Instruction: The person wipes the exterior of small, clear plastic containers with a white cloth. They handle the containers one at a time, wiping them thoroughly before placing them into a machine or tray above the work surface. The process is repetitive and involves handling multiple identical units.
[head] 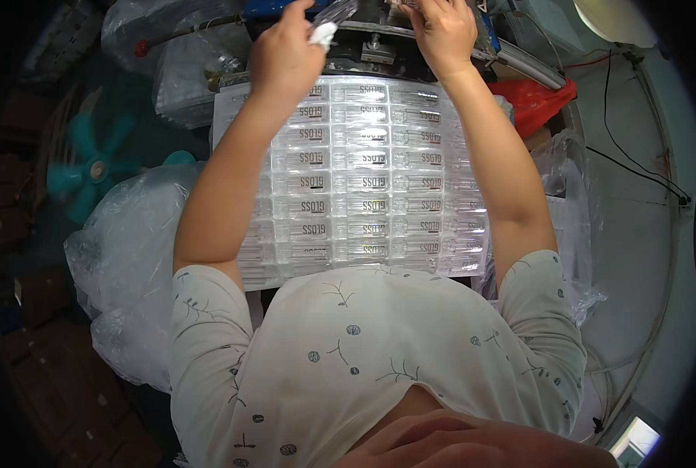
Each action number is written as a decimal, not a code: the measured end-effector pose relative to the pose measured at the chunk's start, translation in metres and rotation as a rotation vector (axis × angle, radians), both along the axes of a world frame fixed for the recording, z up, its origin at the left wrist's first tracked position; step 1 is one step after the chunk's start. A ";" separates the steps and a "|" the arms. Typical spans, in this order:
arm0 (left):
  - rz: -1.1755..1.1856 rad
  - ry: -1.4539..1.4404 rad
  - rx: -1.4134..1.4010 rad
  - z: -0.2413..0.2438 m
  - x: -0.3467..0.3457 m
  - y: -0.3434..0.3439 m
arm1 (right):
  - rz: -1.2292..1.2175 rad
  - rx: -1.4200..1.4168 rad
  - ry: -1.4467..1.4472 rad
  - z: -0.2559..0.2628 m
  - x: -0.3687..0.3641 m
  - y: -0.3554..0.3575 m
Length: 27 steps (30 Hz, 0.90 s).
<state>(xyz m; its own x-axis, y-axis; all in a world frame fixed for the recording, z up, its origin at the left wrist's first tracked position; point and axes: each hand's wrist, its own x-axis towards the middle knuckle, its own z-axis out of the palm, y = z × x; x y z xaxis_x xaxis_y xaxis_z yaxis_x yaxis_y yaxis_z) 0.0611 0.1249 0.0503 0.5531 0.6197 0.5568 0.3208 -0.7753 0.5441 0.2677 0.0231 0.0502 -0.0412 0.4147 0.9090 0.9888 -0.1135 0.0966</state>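
At the top of the head view, my left hand (286, 55) grips a clear plastic tube (339, 11), with a bit of white material (323, 36) against the fingers. My right hand (446, 35) reaches to the top edge, its fingertips at a small pale part (399, 10) on a dark machine (348, 63); whether they grip it cannot be made out. Between my forearms lies a clear plastic tray (226, 108) with rows of clear tubes (373, 158). Dark lettering is printed on many tubes. My arms cover parts of the tray's sides.
A metal block with a knob (377, 51) sits on the machine's near side. A red-tipped lever (141, 48) juts out left. Clear plastic bags (131, 251) and a teal fan (95, 169) are at left. A red bag (535, 105) hangs right, near cables (608, 117) along the wall.
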 end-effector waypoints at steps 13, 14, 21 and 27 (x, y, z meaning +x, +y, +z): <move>-0.193 0.229 -0.382 -0.062 -0.192 0.048 | -0.035 -0.055 0.105 -0.017 -0.065 -0.016; -0.149 0.234 -0.441 -0.071 -0.188 0.043 | 0.061 -0.137 0.175 -0.025 -0.073 -0.021; -0.094 0.329 -0.127 -0.082 -0.188 0.034 | 0.350 -0.352 0.379 -0.057 -0.150 -0.030; -0.022 0.048 -0.253 -0.085 -0.195 0.037 | 0.473 -0.595 0.306 -0.072 -0.216 -0.007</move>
<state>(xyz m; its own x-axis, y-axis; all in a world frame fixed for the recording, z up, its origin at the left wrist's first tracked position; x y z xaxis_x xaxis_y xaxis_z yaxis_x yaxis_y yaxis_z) -0.1338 0.1617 -0.0344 0.5896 0.7237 0.3586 0.3355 -0.6233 0.7063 0.0519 0.0161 -0.0219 -0.1188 0.8322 0.5417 0.9115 0.3078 -0.2729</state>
